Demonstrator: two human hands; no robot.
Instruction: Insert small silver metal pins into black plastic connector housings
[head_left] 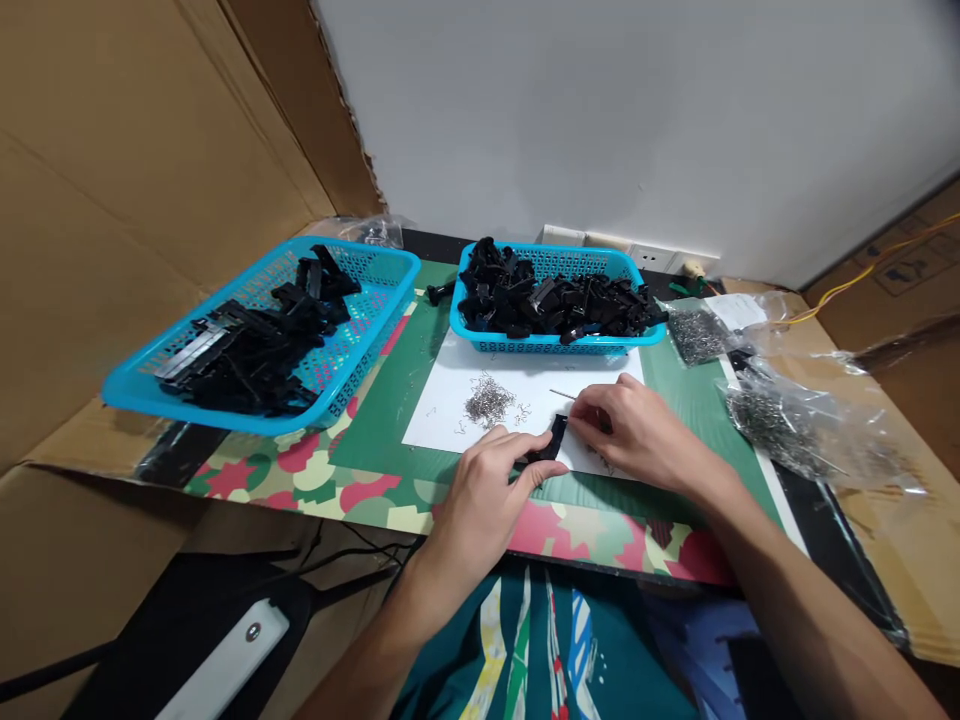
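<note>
My left hand [501,478] is closed around a small black plastic part [556,438], its thumb and forefinger on either side. Close by on the right, my right hand [616,425] pinches a thin metal rod [562,394], which sticks out to the left past the fingers. The right fingertips meet the upper end of the black part; any small piece between them is too small to make out. Beyond my left hand, a pile of small metal springs or wire clips [489,400] lies on a white sheet [435,420].
A blue basket [559,345] heaped with black plastic parts stands behind the sheet. Another blue basket [367,350] of longer black parts is at left. Clear bags [697,335] of small metal pieces lie at right. Cardboard walls [150,150] flank the table; power sockets [652,258] line the back.
</note>
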